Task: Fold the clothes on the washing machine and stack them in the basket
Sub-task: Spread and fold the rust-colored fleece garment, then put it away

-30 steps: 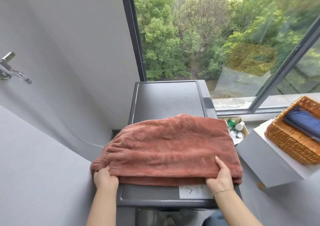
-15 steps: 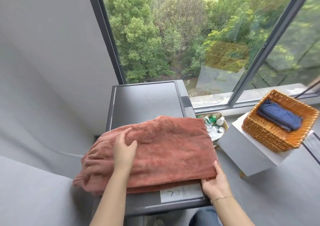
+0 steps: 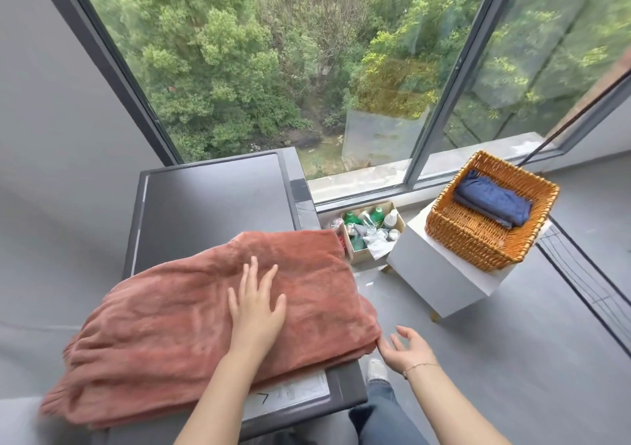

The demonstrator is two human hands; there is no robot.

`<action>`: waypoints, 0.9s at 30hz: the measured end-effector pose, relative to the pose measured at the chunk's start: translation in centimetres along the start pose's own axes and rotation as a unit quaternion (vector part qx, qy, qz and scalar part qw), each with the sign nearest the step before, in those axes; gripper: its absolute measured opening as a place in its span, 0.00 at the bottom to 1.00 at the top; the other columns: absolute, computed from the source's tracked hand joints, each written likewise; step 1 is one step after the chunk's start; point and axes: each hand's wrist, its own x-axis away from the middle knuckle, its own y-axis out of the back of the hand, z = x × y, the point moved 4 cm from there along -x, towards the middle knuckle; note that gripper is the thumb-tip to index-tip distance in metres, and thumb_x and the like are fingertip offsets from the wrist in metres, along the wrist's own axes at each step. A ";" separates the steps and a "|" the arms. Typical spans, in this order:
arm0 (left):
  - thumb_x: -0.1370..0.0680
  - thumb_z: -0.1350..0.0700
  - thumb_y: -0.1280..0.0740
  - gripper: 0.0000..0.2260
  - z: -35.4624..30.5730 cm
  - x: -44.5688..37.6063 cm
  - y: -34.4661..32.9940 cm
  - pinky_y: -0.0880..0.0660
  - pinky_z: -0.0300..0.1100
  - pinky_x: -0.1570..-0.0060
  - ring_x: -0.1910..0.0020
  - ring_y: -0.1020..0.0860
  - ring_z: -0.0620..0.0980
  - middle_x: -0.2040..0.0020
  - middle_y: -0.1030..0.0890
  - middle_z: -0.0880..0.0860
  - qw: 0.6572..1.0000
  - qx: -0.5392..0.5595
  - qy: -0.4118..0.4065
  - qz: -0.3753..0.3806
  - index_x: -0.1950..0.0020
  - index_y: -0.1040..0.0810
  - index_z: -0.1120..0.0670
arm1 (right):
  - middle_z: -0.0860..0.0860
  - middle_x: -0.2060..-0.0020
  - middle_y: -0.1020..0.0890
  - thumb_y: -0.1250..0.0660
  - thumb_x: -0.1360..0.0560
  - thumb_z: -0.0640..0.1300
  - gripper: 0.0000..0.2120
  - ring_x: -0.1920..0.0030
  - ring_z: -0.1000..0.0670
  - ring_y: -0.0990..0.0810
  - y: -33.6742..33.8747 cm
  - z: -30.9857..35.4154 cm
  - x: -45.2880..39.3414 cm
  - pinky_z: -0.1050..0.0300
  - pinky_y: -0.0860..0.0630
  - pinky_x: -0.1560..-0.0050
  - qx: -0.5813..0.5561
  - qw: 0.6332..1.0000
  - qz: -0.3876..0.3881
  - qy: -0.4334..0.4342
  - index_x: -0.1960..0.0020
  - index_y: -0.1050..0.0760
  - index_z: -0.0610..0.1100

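Observation:
A folded rust-red fleecy garment (image 3: 164, 325) lies across the front of the dark grey washing machine (image 3: 211, 202). My left hand (image 3: 256, 304) rests flat on top of it, fingers spread. Just off the garment's right edge, beyond the machine's corner, my right hand (image 3: 406, 349) hovers with fingers apart and fingertips near the cloth, holding nothing. The wicker basket (image 3: 478, 239) stands to the right on a low white stool (image 3: 440, 274). A folded dark blue garment (image 3: 491, 198) lies inside it.
A cardboard box (image 3: 365, 256) of bottles sits on the floor between the machine and the stool. Large windows (image 3: 273, 69) run behind them. A grey wall is on the left, grey floor (image 3: 512, 359) on the right.
My left hand slid right across the top of the garment. My right hand let go of the garment's right edge and now hovers beside it. The view swung to the right.

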 end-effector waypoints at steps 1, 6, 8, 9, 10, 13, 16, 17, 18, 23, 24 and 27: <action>0.20 0.50 0.39 0.24 -1.7 -0.3 -0.6 0.61 0.56 0.26 0.22 0.58 0.45 0.20 0.55 0.47 1.000 -0.003 -0.031 0.001 0.25 0.38 0.43 | 0.46 0.30 0.31 0.41 0.20 0.39 0.22 0.31 0.44 0.29 0.1 -0.2 -0.8 0.52 0.32 0.32 -0.002 0.999 -0.006 -0.033 0.26 0.38 0.40; 0.23 0.36 0.58 0.29 -4.6 -0.6 -5.1 0.67 0.56 0.28 0.23 0.65 0.46 0.22 0.64 0.47 0.992 -0.095 -0.041 0.067 0.22 0.52 0.40 | 0.39 0.60 0.16 0.34 0.23 0.42 0.09 0.64 0.41 0.15 -1.5 -2.0 -2.0 0.48 0.18 0.63 0.074 0.988 0.032 -0.129 0.46 0.23 0.38; 0.26 0.35 0.65 0.32 -4.3 -0.3 -5.6 0.69 0.54 0.28 0.24 0.66 0.43 0.22 0.64 0.45 0.992 -0.105 -0.045 0.054 0.22 0.55 0.39 | 0.37 0.69 0.17 0.38 0.20 0.43 0.10 0.73 0.39 0.18 -2.6 -1.2 -1.8 0.47 0.20 0.71 0.079 0.990 0.058 -0.099 0.54 0.24 0.37; 0.26 0.35 0.65 0.32 -4.1 -0.2 -5.6 0.69 0.52 0.28 0.25 0.66 0.42 0.22 0.64 0.44 0.993 -0.097 -0.046 0.049 0.22 0.54 0.39 | 0.39 0.70 0.17 0.40 0.20 0.42 0.11 0.73 0.40 0.18 -3.1 -0.5 -1.5 0.50 0.21 0.75 0.075 0.993 0.065 -0.058 0.55 0.24 0.37; 0.26 0.35 0.65 0.31 -3.9 -0.1 -5.6 0.70 0.50 0.29 0.25 0.66 0.41 0.22 0.63 0.43 0.994 -0.087 -0.049 0.045 0.22 0.53 0.39 | 0.42 0.70 0.18 0.41 0.21 0.41 0.09 0.71 0.42 0.18 -3.2 0.5 -1.3 0.54 0.22 0.77 0.075 0.995 0.063 0.009 0.56 0.25 0.39; 0.23 0.37 0.60 0.29 -4.0 0.2 -5.5 0.70 0.47 0.28 0.24 0.62 0.41 0.21 0.57 0.44 0.995 -0.077 -0.054 0.027 0.23 0.48 0.40 | 0.49 0.66 0.25 0.36 0.29 0.38 0.05 0.70 0.48 0.27 -1.0 3.3 -1.3 0.60 0.29 0.72 0.078 0.971 -0.106 0.200 0.62 0.32 0.42; 0.22 0.38 0.58 0.27 -4.2 0.7 -5.6 0.68 0.49 0.27 0.23 0.60 0.42 0.21 0.54 0.45 0.995 -0.077 -0.063 0.020 0.23 0.46 0.40 | 0.46 0.67 0.20 0.36 0.29 0.36 0.10 0.76 0.48 0.25 1.2 3.1 -3.0 0.61 0.30 0.79 0.108 0.970 -0.169 0.137 0.63 0.36 0.44; 0.22 0.38 0.58 0.27 -4.3 0.7 -5.6 0.67 0.49 0.27 0.23 0.60 0.41 0.21 0.54 0.45 0.995 -0.078 -0.065 0.024 0.23 0.46 0.40 | 0.45 0.73 0.19 0.36 0.27 0.35 0.09 0.80 0.48 0.24 1.2 2.3 -3.0 0.61 0.30 0.84 0.129 0.978 -0.147 0.070 0.63 0.34 0.42; 0.23 0.37 0.58 0.27 -4.3 0.7 -5.4 0.68 0.48 0.27 0.24 0.61 0.40 0.21 0.55 0.44 0.994 -0.078 -0.066 0.028 0.23 0.47 0.39 | 0.45 0.78 0.21 0.36 0.25 0.34 0.07 0.83 0.49 0.25 1.0 1.8 -3.1 0.61 0.30 0.86 0.161 0.979 -0.124 0.029 0.61 0.30 0.40; 0.24 0.41 0.47 0.22 -4.3 -0.7 -3.6 0.48 0.49 0.28 0.26 0.39 0.43 0.26 0.37 0.41 0.999 0.006 -0.050 0.003 0.31 0.30 0.40 | 0.39 0.55 0.20 0.37 0.23 0.34 0.07 0.58 0.44 0.17 -2.6 1.4 -1.7 0.56 0.22 0.61 0.323 0.943 -0.046 0.061 0.46 0.28 0.34; 0.24 0.46 0.42 0.18 -4.1 -1.4 -2.5 0.41 0.50 0.31 0.31 0.32 0.46 0.31 0.29 0.42 0.998 0.045 -0.031 -0.020 0.35 0.25 0.43 | 0.40 0.43 0.24 0.35 0.25 0.35 0.14 0.45 0.43 0.21 -3.0 1.7 -1.8 0.54 0.25 0.50 0.358 0.924 -0.075 0.109 0.41 0.29 0.34; 0.24 0.57 0.37 0.12 -2.8 -4.2 1.3 0.32 0.53 0.37 0.39 0.26 0.51 0.41 0.21 0.47 0.989 0.092 0.018 -0.115 0.42 0.21 0.50 | 0.43 0.31 0.35 0.33 0.28 0.38 0.22 0.33 0.42 0.32 -5.3 2.6 -0.8 0.48 0.34 0.33 0.457 0.838 -0.087 0.285 0.34 0.29 0.43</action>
